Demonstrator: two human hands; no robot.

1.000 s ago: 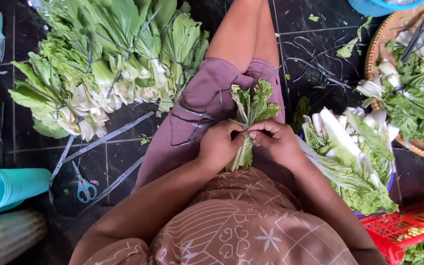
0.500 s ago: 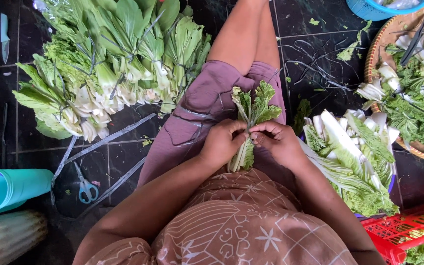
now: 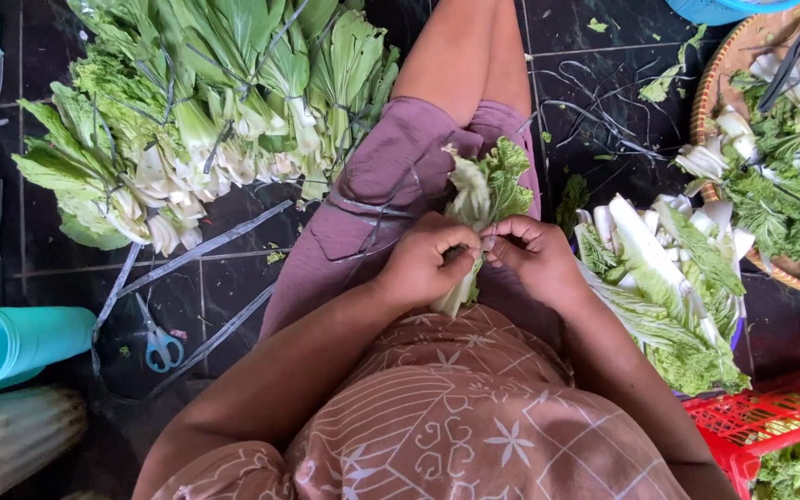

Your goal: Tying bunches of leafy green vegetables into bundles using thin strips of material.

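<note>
The left hand (image 3: 423, 264) and the right hand (image 3: 534, 259) sit close together over the lap, and the fingers of both are curled tight around a small bunch of leafy greens (image 3: 483, 199) with its leaves pointing far away. On the dark tiled floor (image 3: 594, 83) to the left lie a big pile of tied green bunches (image 3: 206, 111), blue scissors (image 3: 161, 341) and a teal cup (image 3: 16, 341). To the right are loose greens (image 3: 668, 287), a woven basket (image 3: 710, 93) and a red crate (image 3: 770, 412).
</note>
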